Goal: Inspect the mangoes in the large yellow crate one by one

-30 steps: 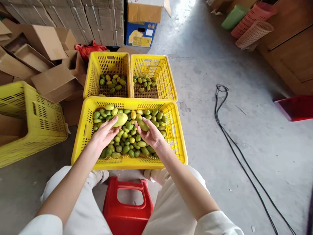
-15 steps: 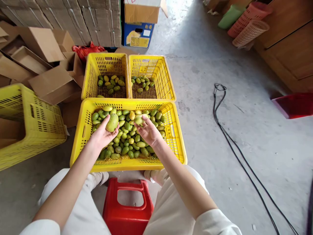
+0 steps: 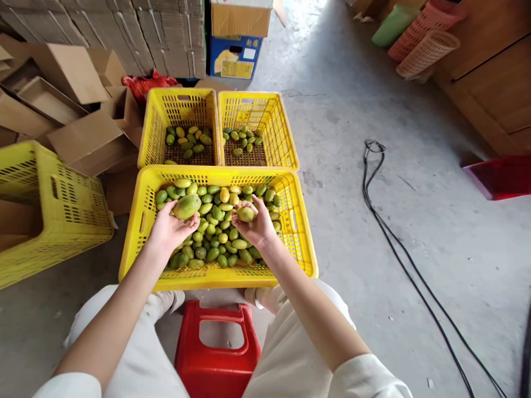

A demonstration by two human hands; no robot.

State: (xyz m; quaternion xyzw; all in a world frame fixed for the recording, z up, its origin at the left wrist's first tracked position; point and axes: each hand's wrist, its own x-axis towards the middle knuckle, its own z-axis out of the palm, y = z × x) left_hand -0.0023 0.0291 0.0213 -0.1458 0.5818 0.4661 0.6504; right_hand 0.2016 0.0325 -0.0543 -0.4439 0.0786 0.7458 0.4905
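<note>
Two held, plenty below

Left hand (image 3: 168,228) loosely curled round a large green fruit (image 3: 187,207), at 10 o'clock over the front crate (image 3: 224,281); right hand (image 3: 258,225) half closed on a smaller fruit (image 3: 246,214), 2 o'clock. Likely firm, fairly light, slick-skinned, bruisable: take each round its middle, no squeezing. Undersides hidden in the hands; lower layers of the pile (image 3: 217,213) covered; rear-left crate (image 3: 152,128), 11 o'clock, partly cut off (near end).

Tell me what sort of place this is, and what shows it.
Probably a fruit packing or storage area: yellow plastic crates hold green and yellow mango-like fruit, a cardboard stack stands behind them, and open cardboard boxes lie piled on the left.
</note>
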